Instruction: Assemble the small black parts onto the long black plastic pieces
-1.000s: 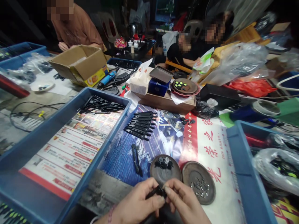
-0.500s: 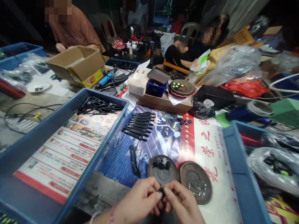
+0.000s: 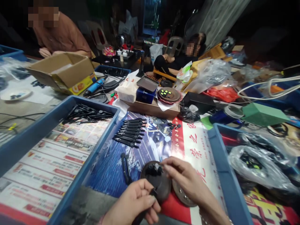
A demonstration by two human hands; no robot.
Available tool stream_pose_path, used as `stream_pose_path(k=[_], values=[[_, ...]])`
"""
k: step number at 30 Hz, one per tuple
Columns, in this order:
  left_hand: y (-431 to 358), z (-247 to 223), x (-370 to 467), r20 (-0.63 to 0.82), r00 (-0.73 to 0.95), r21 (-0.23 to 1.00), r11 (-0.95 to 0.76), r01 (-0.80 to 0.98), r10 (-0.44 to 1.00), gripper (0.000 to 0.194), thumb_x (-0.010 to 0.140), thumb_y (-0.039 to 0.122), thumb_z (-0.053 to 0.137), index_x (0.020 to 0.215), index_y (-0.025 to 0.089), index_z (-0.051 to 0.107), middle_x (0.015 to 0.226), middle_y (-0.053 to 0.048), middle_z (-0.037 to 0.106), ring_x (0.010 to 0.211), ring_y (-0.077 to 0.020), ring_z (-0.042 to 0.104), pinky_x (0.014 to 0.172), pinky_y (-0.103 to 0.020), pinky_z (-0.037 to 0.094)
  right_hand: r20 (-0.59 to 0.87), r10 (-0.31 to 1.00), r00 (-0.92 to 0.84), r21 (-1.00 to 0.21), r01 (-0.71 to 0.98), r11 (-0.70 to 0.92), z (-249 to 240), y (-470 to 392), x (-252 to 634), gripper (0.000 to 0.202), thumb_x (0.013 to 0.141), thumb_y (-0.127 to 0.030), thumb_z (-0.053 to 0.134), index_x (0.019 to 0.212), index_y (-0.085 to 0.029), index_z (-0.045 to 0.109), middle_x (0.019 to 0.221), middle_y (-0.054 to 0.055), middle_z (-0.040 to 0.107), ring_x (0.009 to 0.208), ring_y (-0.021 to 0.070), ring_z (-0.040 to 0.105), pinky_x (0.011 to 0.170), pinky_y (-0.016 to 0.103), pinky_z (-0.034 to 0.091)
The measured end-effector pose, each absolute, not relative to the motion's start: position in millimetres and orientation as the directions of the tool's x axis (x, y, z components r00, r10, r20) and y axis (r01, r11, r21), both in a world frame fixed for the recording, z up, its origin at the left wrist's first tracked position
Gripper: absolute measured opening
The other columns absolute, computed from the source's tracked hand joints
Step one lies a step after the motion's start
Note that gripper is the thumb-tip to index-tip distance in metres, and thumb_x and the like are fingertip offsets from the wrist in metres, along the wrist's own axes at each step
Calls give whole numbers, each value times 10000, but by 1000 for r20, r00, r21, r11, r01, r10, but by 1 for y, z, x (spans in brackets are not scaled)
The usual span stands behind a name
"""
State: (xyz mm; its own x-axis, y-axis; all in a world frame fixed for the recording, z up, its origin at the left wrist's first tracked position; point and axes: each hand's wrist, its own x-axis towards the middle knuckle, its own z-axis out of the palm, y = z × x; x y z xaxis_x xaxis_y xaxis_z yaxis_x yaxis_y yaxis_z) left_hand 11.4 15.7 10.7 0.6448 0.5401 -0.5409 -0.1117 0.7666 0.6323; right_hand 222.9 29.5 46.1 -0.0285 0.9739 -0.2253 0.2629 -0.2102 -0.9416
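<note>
My left hand [image 3: 138,201] is closed around a slim black plastic piece [image 3: 140,216], whose tip shows between thumb and forefinger. Over the brown round dish [image 3: 160,186] reaches my right hand [image 3: 185,176], thumb and fingers drawn together near small dark parts [image 3: 152,170]. Whatever lies in those fingertips is too small to make out. A second brown dish [image 3: 176,191] with small shiny metal bits is partly covered by my right hand. Left of the dishes lies a black slim tool-like piece [image 3: 126,168]. Beyond it, several similar black pieces [image 3: 129,132] are lined up in a row.
A blue tray [image 3: 87,162] on the left contains more black pieces [image 3: 87,113] on printed paper. On the right, another blue bin [image 3: 231,178] holds plastic bags [image 3: 262,168]. A wooden box [image 3: 152,110] and a cardboard box [image 3: 63,70] stand farther back. Two people sit beyond the table.
My hands were together at a small dark piece; now they are apart. The right hand has moved forward to the dish, while the left keeps hold of the black piece. The view has shifted right.
</note>
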Motion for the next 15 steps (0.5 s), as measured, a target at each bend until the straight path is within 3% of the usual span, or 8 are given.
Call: stream_pose_path(k=[3,6,9,13,15], values=[[19,16,12,-551,582,612,764,-205,598,367,757,387,787,875,138,544,738,-50,706,580,-109,653,540,-179,490,-326,918,-225,-945,44,-325,32,8,199,230,874,-356,678,1068,-234,693,911,21,687,852,179,631,779,290,481],[21,19,14,-533,507,618,721,-312,677,323,765,348,781,889,133,574,747,-44,696,623,-115,654,595,-192,505,-393,881,-265,-856,-246,-456,6,-19,172,487,774,-367,785,1207,-270,584,948,7,650,864,177,642,789,295,514],[19,21,19,-551,430,638,693,-336,716,286,788,323,766,903,144,574,772,-47,702,660,-127,664,624,-200,506,-382,908,-170,-869,-268,-416,-13,-37,152,669,741,-352,806,1312,-262,472,1069,50,625,953,200,635,852,316,522],[17,24,22,-514,412,658,654,-373,752,245,808,311,753,903,156,588,804,-43,700,734,-137,665,693,-219,512,-360,926,-112,-874,-305,-377,-19,-40,142,574,809,-420,750,1277,-252,463,1135,76,599,1032,212,612,917,331,508],[17,25,22,-512,419,650,657,-383,750,252,801,318,757,905,161,590,797,-33,693,723,-132,653,673,-213,504,-361,922,-140,-841,-379,-387,-20,-38,140,567,796,-438,772,1248,-266,477,1085,53,596,949,194,618,826,314,540]])
